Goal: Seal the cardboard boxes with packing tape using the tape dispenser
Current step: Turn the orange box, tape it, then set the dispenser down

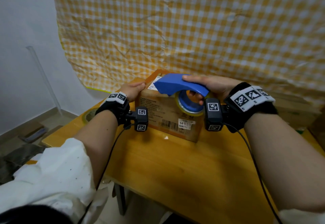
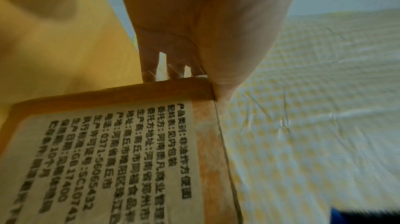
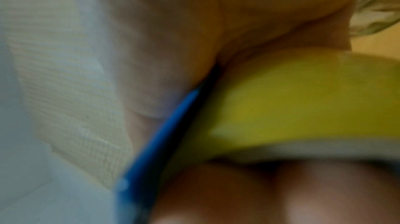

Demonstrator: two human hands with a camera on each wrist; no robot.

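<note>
A printed cardboard box [image 1: 163,111] stands on the wooden table [image 1: 184,167] against the checked cloth. My left hand [image 1: 131,90] holds the box's upper left edge, thumb on top and fingers down the far side; the left wrist view shows the box's printed side [image 2: 112,159] and the fingers [image 2: 173,66] behind its corner. My right hand [image 1: 207,86] grips a blue tape dispenser [image 1: 177,85] over the box's top, fingers curled through the tape roll [image 1: 190,107]. In the blurred right wrist view the blue dispenser [image 3: 160,142] and the yellowish roll [image 3: 303,101] fill the frame.
A yellow-and-white checked cloth [image 1: 175,26] hangs right behind the box. A loose tape roll [image 1: 88,116] lies at the table's left edge. Stacked cardboard [image 1: 295,111] sits at the right. Flat cardboard pieces [image 1: 33,132] lie on the floor at left.
</note>
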